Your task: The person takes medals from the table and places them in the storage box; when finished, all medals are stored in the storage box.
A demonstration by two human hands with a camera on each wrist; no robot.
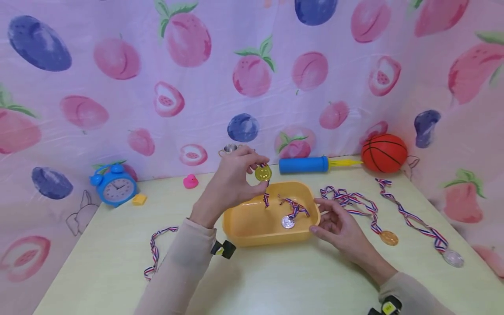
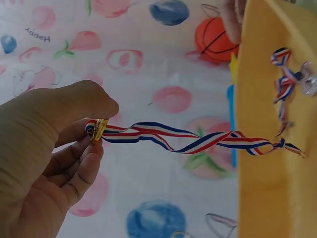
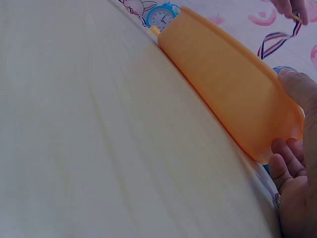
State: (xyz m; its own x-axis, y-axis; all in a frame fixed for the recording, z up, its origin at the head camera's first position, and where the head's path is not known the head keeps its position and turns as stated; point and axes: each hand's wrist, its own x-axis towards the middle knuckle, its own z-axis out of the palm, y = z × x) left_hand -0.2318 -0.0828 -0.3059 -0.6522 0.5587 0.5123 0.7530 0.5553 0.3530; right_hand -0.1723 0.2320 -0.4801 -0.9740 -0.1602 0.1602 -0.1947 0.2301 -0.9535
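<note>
While right hand [image 1: 338, 225] steadies the tray's rim [image 1: 315, 205], left hand [image 1: 232, 181] pinches gold medal [image 1: 263, 173].

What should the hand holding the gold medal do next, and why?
Probably lower it and let go. The left hand pinches the gold medal above the yellow tub, its ribbon already trailing inside beside a silver medal, while the right hand rests at the tub's corner.

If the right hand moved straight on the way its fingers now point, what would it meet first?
Most likely the yellow tray. The right hand lies at the tray's right end, fingers pointing left at its wall, already touching or nearly so; depth is unclear.
</note>
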